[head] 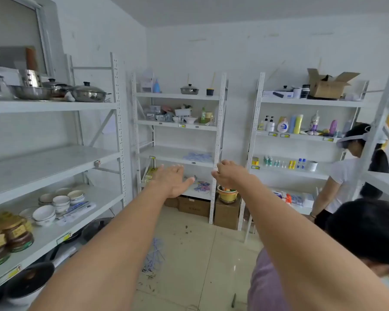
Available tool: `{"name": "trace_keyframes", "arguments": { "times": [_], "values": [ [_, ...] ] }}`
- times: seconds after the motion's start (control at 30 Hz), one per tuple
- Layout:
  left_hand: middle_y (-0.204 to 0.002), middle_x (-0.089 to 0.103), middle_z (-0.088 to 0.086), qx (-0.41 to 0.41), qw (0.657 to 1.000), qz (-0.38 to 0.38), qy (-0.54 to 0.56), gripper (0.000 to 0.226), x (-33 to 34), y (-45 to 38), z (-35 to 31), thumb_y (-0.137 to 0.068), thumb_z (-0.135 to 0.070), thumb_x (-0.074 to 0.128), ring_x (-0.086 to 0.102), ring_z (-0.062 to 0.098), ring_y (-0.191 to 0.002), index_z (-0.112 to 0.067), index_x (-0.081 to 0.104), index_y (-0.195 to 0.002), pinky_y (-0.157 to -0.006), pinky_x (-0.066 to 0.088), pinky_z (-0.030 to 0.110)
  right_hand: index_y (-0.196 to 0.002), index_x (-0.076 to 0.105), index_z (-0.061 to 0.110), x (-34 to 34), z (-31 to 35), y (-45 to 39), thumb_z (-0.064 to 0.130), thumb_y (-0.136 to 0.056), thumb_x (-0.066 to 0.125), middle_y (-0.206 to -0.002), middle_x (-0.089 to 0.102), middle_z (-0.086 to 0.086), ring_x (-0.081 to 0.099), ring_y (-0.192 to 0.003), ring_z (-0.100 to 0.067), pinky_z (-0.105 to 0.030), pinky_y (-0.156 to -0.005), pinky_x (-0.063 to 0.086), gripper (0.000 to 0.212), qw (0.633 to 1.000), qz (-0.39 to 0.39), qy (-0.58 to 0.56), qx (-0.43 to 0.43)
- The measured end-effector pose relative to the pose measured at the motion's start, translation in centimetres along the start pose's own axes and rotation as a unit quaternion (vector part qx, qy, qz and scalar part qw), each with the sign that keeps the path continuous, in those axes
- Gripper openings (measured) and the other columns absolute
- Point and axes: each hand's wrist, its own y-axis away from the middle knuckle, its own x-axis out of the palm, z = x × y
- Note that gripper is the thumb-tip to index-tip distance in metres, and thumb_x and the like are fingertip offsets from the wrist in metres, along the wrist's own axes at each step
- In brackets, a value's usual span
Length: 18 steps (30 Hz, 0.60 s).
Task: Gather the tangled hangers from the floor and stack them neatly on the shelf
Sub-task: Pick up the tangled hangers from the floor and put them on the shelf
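Observation:
A tangle of pale blue-purple wire hangers [154, 257] lies on the tiled floor between my outstretched arms. My left hand [172, 179] is raised in the air with straight fingers and holds nothing. My right hand [228, 175] is raised too, its fingers loosely bent, and it also holds nothing. Both hands hover in front of the middle white shelf unit [177, 154]. A flat pile of bluish hangers [198, 157] lies on that unit's third shelf, and more purple hangers [202, 186] lie on the shelf below.
A long white rack [54, 158] on the left carries pots, bowls and jars. The right rack [301, 135] holds bottles and a cardboard box. One person stands at the right [346, 176]; another person's head [368, 232] is close at lower right. Cardboard boxes [195, 206] sit under the middle unit.

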Motion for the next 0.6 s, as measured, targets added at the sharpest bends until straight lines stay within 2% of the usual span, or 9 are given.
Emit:
{"name": "trace_keyframes", "arguments": {
  "times": [0.2,0.37,0.6],
  "values": [
    [-0.172,0.016,0.005,-0.015,1.0,0.009,-0.018,0.071,2.6,-1.8,-1.8,-0.105,-0.057,0.02,0.012,0.021,-0.158,-0.016,0.02,-0.163,-0.127,0.006,0.052,-0.137,0.054,0.007,2.3,-1.3,-1.4,0.039,-0.108,0.024,-0.145,0.051,-0.015,0.046,-0.134,-0.033,-0.05,-0.108,0.04,0.053,1.0,0.008,0.011,-0.023],
    [-0.171,0.02,0.007,-0.018,0.997,0.058,-0.037,0.07,6.7,-3.1,-1.1,-0.106,-0.056,0.019,0.018,0.025,-0.156,-0.012,0.025,-0.161,-0.124,0.019,0.052,-0.146,0.049,0.01,7.0,-1.3,-3.6,0.043,-0.109,0.026,-0.153,0.046,-0.014,0.043,-0.14,-0.033,-0.049,-0.111,0.038,0.054,0.999,0.029,-0.009,-0.04],
    [-0.169,0.024,0.011,-0.029,0.996,0.085,0.018,0.064,12.4,-8.6,3.2,-0.107,-0.05,0.026,0.024,0.029,-0.154,-0.014,0.028,-0.159,-0.121,0.028,0.048,-0.149,0.049,0.011,12.5,-1.5,-10.7,0.041,-0.107,0.032,-0.157,0.042,-0.014,0.04,-0.143,-0.036,-0.05,-0.113,0.038,0.055,0.997,0.058,0.041,-0.043]
  ]
}}
